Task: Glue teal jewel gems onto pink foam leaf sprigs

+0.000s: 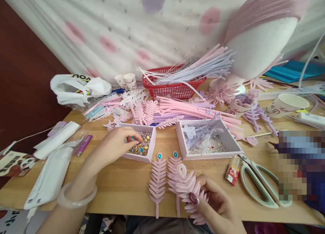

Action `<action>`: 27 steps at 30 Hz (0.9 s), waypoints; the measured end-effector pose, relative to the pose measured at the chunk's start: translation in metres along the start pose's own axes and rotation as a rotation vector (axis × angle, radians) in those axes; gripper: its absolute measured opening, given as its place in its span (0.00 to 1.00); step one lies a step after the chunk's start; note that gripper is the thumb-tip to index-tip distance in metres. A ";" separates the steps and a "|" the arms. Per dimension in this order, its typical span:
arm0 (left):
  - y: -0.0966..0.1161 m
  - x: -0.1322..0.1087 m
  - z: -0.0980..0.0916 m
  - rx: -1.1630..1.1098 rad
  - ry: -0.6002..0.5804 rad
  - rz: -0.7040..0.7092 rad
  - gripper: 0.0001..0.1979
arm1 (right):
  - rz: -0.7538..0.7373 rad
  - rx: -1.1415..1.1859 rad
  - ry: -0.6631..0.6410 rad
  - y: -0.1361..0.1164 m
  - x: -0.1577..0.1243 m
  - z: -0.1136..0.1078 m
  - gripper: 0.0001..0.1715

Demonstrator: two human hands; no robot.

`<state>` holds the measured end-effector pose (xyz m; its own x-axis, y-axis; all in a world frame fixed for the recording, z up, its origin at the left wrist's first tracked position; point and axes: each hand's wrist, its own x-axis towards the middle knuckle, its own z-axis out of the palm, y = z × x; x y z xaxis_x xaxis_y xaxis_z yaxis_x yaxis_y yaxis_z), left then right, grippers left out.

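Observation:
My left hand (115, 144) reaches into a small pink box (149, 152) of coloured gems, its fingertips pinched on a gem at the box's near side. My right hand (215, 205) is closed on a pink feather-shaped pipe-cleaner leaf (189, 186) near the table's front edge. Two similar pink leaves (157, 180) lie flat beside it, each with a blue gem at its tip. A second pink box (232, 142) to the right holds pearl-headed pins and small beads.
A red basket (172, 87) of pipe cleaners stands at the back beside a white foam head (256, 48). Scissors (259, 180) and a red lighter (233, 171) lie at the right. Paper cups (286, 103), plastic bags (76, 87) and pink leaves crowd the wooden table (122, 186).

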<state>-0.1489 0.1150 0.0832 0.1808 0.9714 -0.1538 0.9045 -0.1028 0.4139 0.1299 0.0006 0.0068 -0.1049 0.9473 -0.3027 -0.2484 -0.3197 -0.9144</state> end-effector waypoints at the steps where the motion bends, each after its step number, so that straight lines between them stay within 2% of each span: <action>1: 0.001 0.006 0.001 0.012 -0.053 0.017 0.13 | 0.008 -0.011 0.000 0.001 0.000 0.000 0.26; 5: 0.004 0.021 0.005 0.065 -0.211 0.065 0.10 | 0.011 -0.028 -0.006 0.005 0.001 -0.002 0.26; 8: 0.003 0.025 0.007 0.100 -0.246 0.087 0.10 | 0.021 -0.017 -0.003 0.005 0.002 -0.002 0.26; 16: -0.011 0.024 0.006 0.087 -0.220 0.102 0.07 | 0.021 -0.040 0.003 0.003 0.004 -0.002 0.26; 21: -0.008 0.021 0.002 0.044 -0.157 0.027 0.09 | -0.042 0.002 0.039 0.002 0.006 0.002 0.26; 27: -0.006 0.017 0.007 -0.051 -0.128 -0.034 0.11 | -0.054 0.025 0.033 0.005 0.006 0.001 0.24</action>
<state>-0.1483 0.1308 0.0716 0.2008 0.9387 -0.2803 0.8907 -0.0558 0.4511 0.1274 0.0048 0.0001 -0.0588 0.9633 -0.2619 -0.2770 -0.2678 -0.9228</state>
